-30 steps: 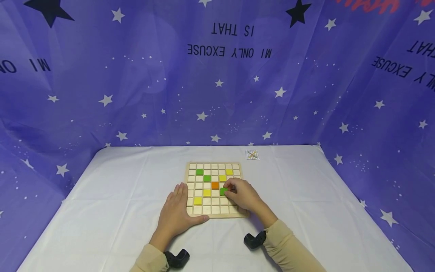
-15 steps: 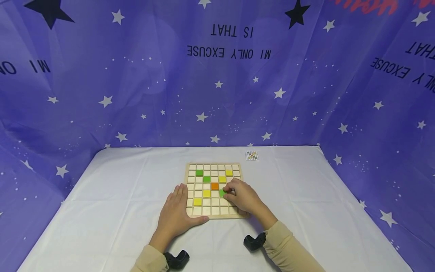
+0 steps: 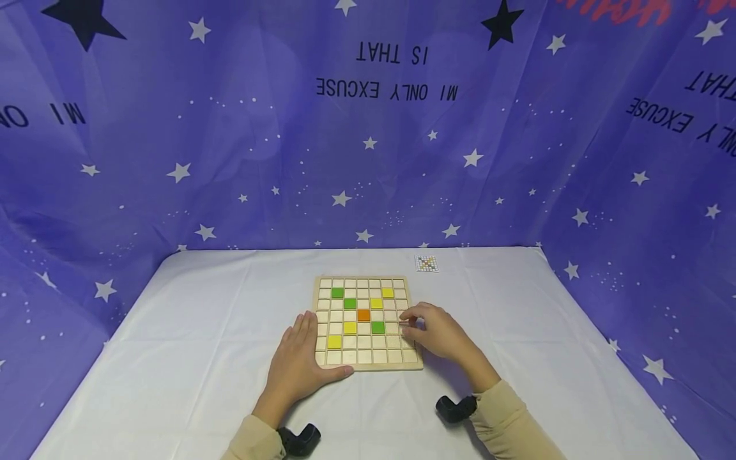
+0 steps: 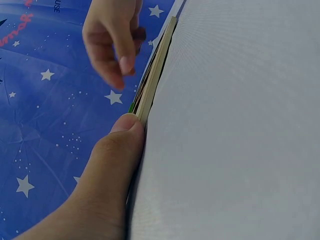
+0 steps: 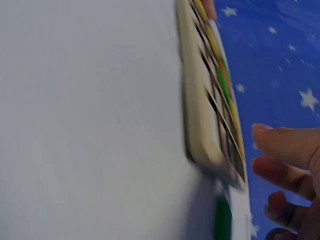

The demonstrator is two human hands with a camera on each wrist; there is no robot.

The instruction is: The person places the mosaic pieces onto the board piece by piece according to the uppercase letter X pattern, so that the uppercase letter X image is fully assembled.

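A wooden grid board (image 3: 368,367) lies on the table. Three green tiles sit in its cells, the nearest to my right hand being the green tile (image 3: 377,327) at right of centre. An orange tile (image 3: 363,315) occupies the middle, and several yellow tiles, one of them a yellow tile (image 3: 349,328), form a diagonal. My left hand (image 3: 296,361) rests against the board's left edge, its thumb along the front edge. Over the right edge hovers my right hand (image 3: 439,332), fingers loosely bent, thumb and forefinger apart with nothing between them.
A small printed pattern card (image 3: 427,263) lies beyond the board's far right corner. White cloth (image 3: 201,364) covers the table, and a purple star-patterned curtain (image 3: 368,160) rises behind it. In the right wrist view, a blurred green thing (image 5: 222,217) shows past the board's corner.
My right hand has let go of the green tile, which now lies flat in its cell, and has moved right to the board's edge. The left hand has stayed still.
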